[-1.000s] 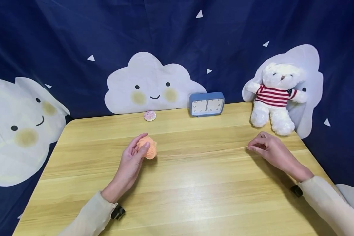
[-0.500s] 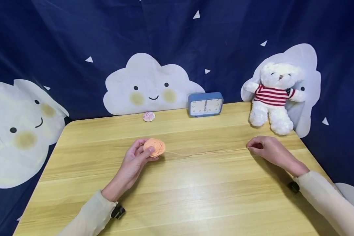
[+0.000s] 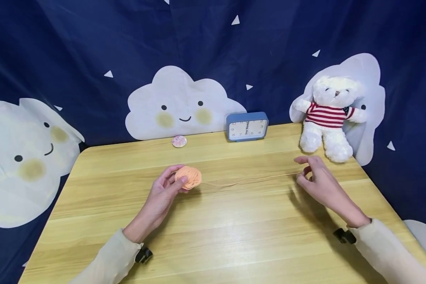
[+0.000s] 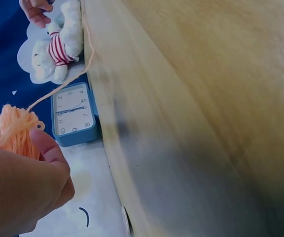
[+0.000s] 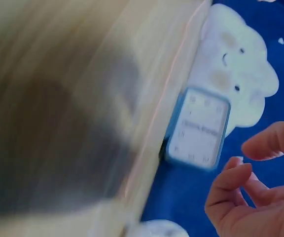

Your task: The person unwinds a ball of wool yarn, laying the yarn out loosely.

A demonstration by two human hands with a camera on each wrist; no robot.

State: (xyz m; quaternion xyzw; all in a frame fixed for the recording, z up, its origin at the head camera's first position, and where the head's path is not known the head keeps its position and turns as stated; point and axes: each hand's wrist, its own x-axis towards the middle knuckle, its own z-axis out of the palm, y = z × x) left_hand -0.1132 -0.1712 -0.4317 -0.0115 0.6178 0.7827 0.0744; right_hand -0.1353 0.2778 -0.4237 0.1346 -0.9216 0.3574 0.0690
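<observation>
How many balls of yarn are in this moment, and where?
1: a peach ball of yarn, held in the left hand, its strand stretching toward the right hand. No others show.

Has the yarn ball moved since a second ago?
Yes: in the head view the yarn ball has shifted rightward against the pink disc, its middle now right of the disc's.

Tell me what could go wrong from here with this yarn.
The right hand has its thumb and index finger parted, so the strand may drop or pull away from it. That strand also curves slackly, so it might tangle. The yarn ball could roll off and unwind if the left hand loosens its grip.
</observation>
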